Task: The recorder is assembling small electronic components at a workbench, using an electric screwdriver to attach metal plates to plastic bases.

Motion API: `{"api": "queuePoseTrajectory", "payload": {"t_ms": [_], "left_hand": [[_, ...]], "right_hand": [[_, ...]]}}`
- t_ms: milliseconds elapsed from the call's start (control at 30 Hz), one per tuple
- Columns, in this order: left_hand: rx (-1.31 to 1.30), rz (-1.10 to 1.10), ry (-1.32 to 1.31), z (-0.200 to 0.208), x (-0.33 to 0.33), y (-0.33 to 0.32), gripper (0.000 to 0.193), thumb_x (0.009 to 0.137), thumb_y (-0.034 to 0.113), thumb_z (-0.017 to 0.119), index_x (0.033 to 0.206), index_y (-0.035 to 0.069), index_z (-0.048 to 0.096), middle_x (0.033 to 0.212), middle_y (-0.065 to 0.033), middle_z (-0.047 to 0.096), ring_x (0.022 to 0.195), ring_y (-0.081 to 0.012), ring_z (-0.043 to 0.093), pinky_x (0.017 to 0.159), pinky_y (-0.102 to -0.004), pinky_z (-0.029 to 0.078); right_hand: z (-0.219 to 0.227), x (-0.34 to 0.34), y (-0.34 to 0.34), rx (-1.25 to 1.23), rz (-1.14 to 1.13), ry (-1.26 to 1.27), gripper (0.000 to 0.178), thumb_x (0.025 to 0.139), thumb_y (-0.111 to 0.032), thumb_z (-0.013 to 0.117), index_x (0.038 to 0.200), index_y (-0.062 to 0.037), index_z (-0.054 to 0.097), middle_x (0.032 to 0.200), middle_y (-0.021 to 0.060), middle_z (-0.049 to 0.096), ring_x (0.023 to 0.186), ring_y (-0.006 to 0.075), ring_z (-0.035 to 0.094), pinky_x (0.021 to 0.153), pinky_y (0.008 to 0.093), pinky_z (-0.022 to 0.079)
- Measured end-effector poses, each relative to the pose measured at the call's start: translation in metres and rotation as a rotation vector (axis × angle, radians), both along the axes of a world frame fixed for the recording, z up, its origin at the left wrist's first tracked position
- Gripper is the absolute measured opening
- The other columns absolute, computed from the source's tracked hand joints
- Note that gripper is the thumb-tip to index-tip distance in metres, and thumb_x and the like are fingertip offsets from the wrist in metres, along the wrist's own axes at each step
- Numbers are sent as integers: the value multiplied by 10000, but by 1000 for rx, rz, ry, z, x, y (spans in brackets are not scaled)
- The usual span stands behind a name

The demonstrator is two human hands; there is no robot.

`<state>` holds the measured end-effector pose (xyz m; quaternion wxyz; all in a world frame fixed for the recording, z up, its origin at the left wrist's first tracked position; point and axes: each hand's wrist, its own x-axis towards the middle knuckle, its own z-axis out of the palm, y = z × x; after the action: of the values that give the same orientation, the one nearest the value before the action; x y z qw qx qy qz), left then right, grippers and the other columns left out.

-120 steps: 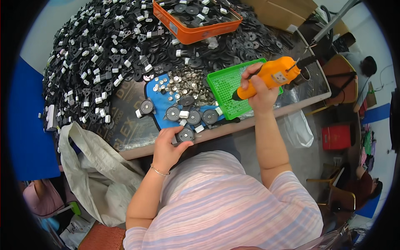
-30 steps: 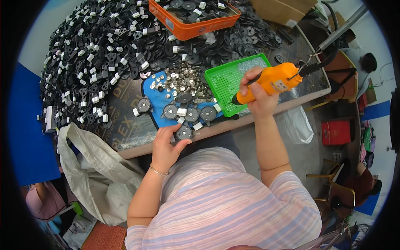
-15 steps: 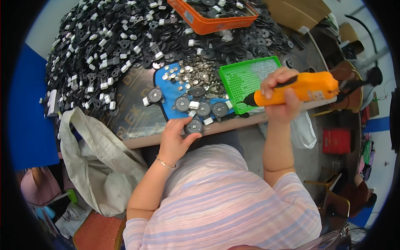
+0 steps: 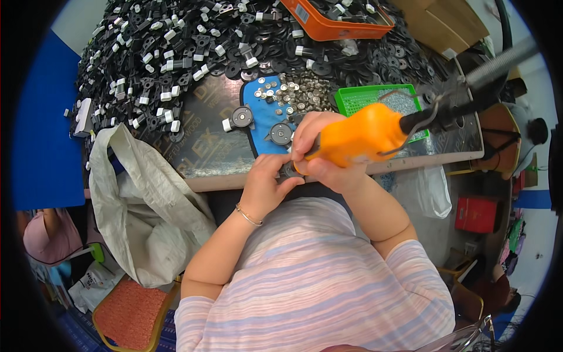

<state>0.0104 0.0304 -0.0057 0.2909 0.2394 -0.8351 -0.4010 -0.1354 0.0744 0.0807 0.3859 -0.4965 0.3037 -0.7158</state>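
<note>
My right hand (image 4: pixel 337 176) is wrapped round an orange electric screwdriver (image 4: pixel 366 135), its black cable running off to the upper right. The tool's tip points down at a dark grey disc (image 4: pixel 288 170) by the table's front edge, but my fingers hide the contact. My left hand (image 4: pixel 263 185) grips that disc from the left between thumb and fingers. Just beyond lies another grey disc (image 4: pixel 281 134) on a blue mat (image 4: pixel 257 105). A third disc with a white block (image 4: pixel 241 117) rests at the mat's left edge. Small silver metal caps (image 4: pixel 305 94) are heaped on the mat.
A green perforated tray (image 4: pixel 350 94) holding small screws stands right of the mat. Behind are a large heap of black and white parts (image 4: pixel 158 64) and an orange box (image 4: pixel 328 32). A white sack (image 4: pixel 135 193) hangs at the front left; a cardboard box (image 4: pixel 443 26) sits back right.
My right hand has brought the screwdriver left from over the green tray to the disc under my left hand. The view has shifted, and my left hand still grips the disc.
</note>
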Motion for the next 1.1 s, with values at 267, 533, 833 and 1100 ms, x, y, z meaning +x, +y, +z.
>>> {"api": "queuePoseTrajectory", "payload": {"t_ms": [267, 533, 833, 1100], "left_hand": [[12, 10, 5, -3, 1, -1, 420, 644, 215, 802, 980, 47, 613, 833, -110, 597, 815, -311, 547, 737, -380, 447], [-5, 1, -51, 5, 2, 0, 463, 647, 197, 804, 1032, 25, 612, 857, -120, 608, 816, -308, 549, 737, -374, 456], [-215, 260, 56, 16, 18, -11, 448, 643, 136, 765, 1036, 23, 580, 964, -144, 601, 892, -327, 549, 778, -387, 454], [-455, 61, -541, 31, -2, -71, 908, 546, 538, 794, 1336, 229, 470, 1418, -125, 373, 1343, -345, 277, 1007, -690, 196]], "right_hand": [[-12, -2, -9, -31, -27, 261, 202, 752, -150, 715, 848, -36, 579, 790, 64, 585, 732, 157, 545, 603, 256, 456], [17, -28, -10, -138, 227, 198, 344, 762, -319, 729, 889, -36, 580, 846, 79, 570, 702, 160, 552, 564, 261, 453], [22, -119, 70, -81, -306, -153, 302, 836, -243, 623, 995, -10, 514, 894, 121, 525, 662, 172, 508, 611, 304, 432], [10, -124, 94, -37, -407, -144, 318, 807, -230, 661, 971, -6, 506, 876, 121, 519, 645, 172, 513, 605, 298, 440]]}}
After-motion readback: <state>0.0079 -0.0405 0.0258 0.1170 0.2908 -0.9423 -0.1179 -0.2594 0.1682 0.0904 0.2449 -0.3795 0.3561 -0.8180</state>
